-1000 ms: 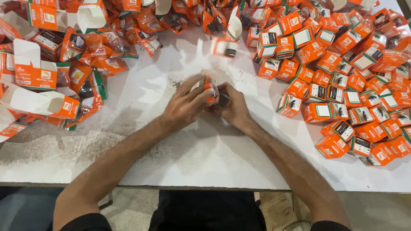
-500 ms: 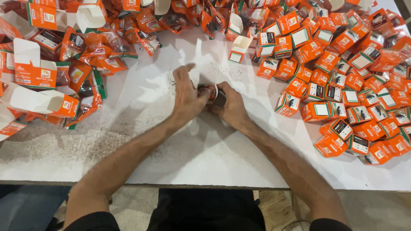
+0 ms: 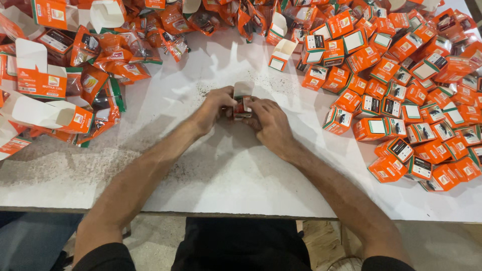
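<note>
We see a wide white counter (image 3: 226,175), its surface dusted with dark specks, running across the whole head view. On its right side lies the biggest mass: a heap of closed small orange boxes (image 3: 401,90), packed close together and spilling from the far edge down toward the near right corner. On the left and along the far edge sits a looser pile of orange foil pouches (image 3: 105,75) mixed with flattened and half-opened orange cartons (image 3: 42,83), some showing their white insides. One open box (image 3: 281,54) stands apart from the heap, just beyond the middle of the counter, its white flap up.

Our two bare forearms reach in from the near edge and meet at the centre of the counter. The left hand (image 3: 213,108) is curled, its fingers closing on the left side of a small box (image 3: 242,100). The right hand (image 3: 268,120) is likewise curled, pressing in on the box's right side with fingers folded over it. The small box is held between both hands just above the bare counter, well apart from either pile; its top flap stands open, pale on the inside, with red and dark colour showing below.
</note>
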